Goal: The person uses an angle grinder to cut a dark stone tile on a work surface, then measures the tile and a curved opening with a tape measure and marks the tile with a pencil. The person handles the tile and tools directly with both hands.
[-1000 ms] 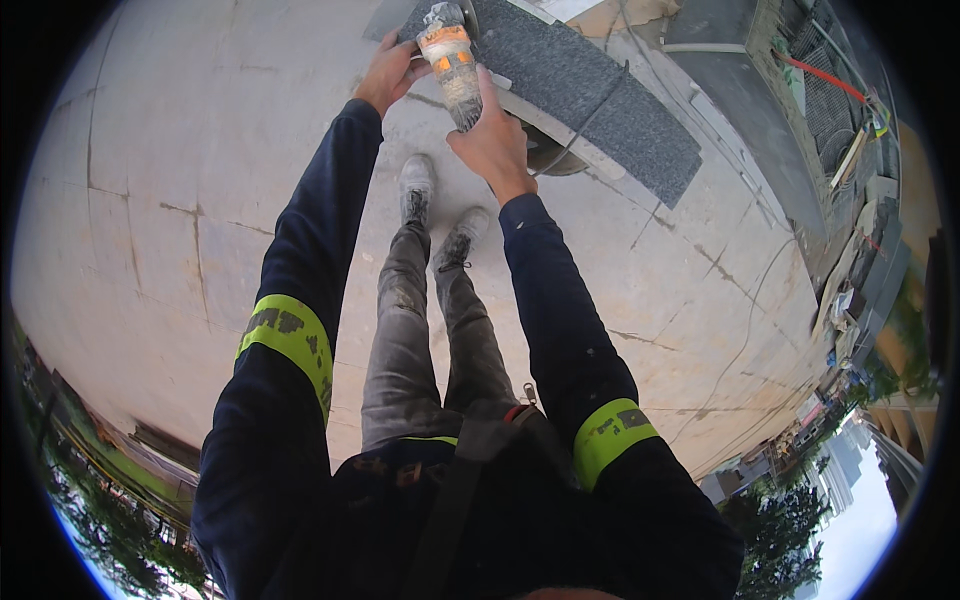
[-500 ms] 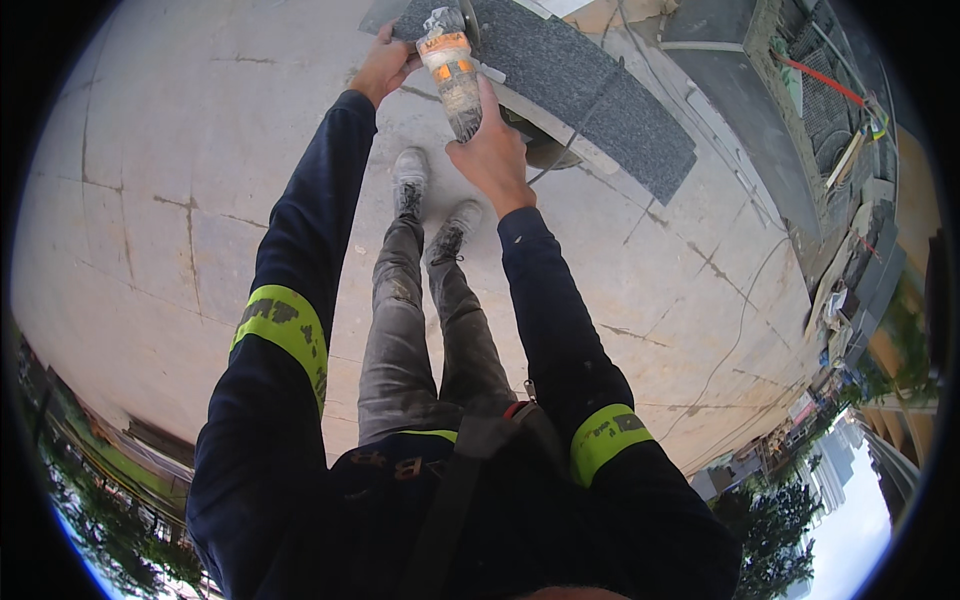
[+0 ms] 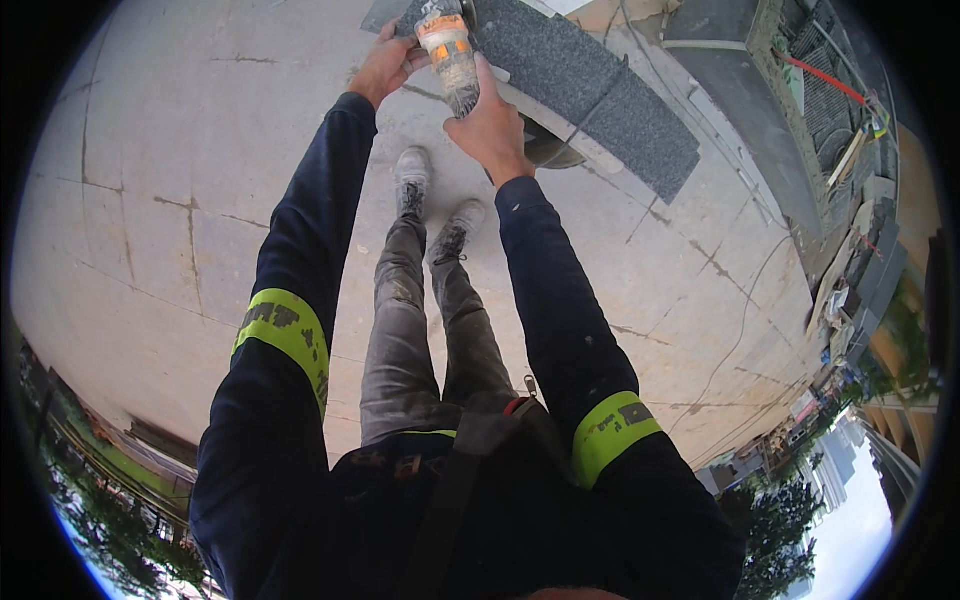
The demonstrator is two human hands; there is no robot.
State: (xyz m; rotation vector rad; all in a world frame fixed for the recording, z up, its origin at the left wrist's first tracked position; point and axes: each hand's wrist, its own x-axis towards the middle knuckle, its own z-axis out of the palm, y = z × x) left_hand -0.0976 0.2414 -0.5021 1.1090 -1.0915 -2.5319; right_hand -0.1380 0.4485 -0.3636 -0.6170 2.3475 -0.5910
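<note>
A dusty angle grinder with orange bands lies across the near edge of a dark grey speckled stone slab. Its disc, partly cut off by the top of the picture, shows at the right of the grinder's head. My right hand is closed round the rear end of the grinder, thumb along its right side. Just left of the grinder, my left hand is closed on the slab's near edge; its fingers are partly hidden there.
Below the slab a round, dark-edged piece shows beside my right hand. My dusty shoes stand on pale, cracked flooring. A dark cable crosses the slab. To the right lie large grey panels, a red bar and mixed scrap.
The grinder and my right hand have moved slightly farther away, toward the top of the picture. My left hand stays in nearly the same place. The cable near my right wrist has shifted.
</note>
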